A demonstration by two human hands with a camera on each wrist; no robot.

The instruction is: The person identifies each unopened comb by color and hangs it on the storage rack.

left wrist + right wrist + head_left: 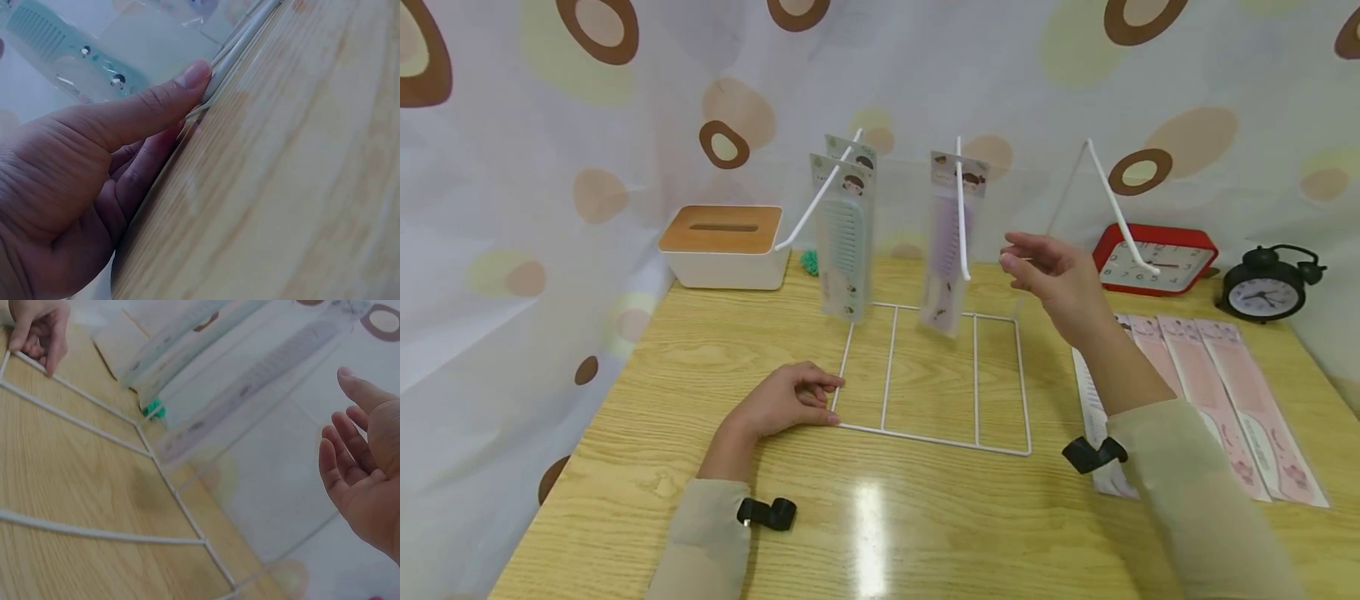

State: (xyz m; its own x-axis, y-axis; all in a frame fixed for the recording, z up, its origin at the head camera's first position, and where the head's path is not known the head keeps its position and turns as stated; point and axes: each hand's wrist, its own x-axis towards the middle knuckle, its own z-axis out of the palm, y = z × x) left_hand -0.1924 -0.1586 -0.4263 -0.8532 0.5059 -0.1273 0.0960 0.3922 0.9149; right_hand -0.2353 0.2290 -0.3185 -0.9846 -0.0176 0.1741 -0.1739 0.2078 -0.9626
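Currently empty and relaxed, the right hand [1054,282] could knock the purple comb [946,237] loose by swinging left; the left hand [786,398] pinches the white rack [976,379] near-left.

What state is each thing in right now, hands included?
rack, standing
left hand, holding rack's near left corner
right hand, raised, holding nothing
green packets, hanging, left hook
purple packet, hanging, middle hook
right hook, bare
pink packets, lying flat
box, lid on
red clock, standing
black clock, standing
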